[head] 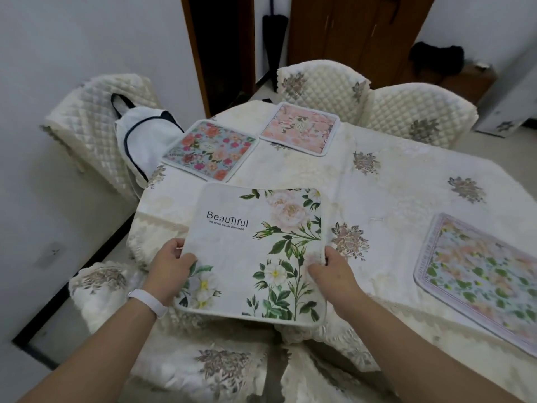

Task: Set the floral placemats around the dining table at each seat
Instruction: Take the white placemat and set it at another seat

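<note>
I hold a white floral placemat (247, 248) printed "Beautiful" over the near left corner of the dining table (392, 193), its near edge past the table's edge. My left hand (170, 267) grips its left side and my right hand (331, 274) grips its right side. A blue placemat with orange and pink flowers (210, 149) lies flat at the far left. Beside it a pink floral placemat (300, 128) rests at the far end. A pale placemat with green leaves (482, 277) lies along the right side.
Quilted cream chairs stand at the far end (322, 82), far right (418, 112), left (96, 123) and near left (98, 283). A white bag with dark trim (142, 138) sits on the left chair. A cream cloth with grey flower motifs covers the table.
</note>
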A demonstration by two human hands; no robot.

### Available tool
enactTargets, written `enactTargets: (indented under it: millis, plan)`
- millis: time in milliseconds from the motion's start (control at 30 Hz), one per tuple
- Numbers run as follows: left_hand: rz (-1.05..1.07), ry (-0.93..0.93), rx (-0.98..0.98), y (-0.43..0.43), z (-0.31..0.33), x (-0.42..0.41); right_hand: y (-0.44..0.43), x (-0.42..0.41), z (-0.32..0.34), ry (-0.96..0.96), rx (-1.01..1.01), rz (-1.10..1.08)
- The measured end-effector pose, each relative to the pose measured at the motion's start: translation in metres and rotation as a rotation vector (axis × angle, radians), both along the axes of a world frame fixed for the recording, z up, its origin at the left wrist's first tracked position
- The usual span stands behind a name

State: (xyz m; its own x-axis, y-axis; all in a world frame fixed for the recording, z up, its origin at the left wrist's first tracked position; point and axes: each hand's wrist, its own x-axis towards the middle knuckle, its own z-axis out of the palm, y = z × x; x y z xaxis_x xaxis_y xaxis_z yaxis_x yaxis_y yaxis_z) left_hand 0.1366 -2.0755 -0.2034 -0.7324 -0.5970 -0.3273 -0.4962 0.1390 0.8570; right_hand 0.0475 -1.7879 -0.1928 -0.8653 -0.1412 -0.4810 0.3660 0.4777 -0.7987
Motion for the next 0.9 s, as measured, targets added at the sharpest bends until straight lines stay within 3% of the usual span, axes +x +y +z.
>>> enactTargets:
  millis: [367,900]
  plan:
    - [-0.019,0.017,0.046,-0.021,0.008,0.012,-0.010,0.028,0.004,0.049,-0.007,-0.039]
    - [-0.350,-0.157,0.132,-0.161,-0.067,-0.102,-0.143,-0.004,-0.056,-0.008,0.224,-0.306]
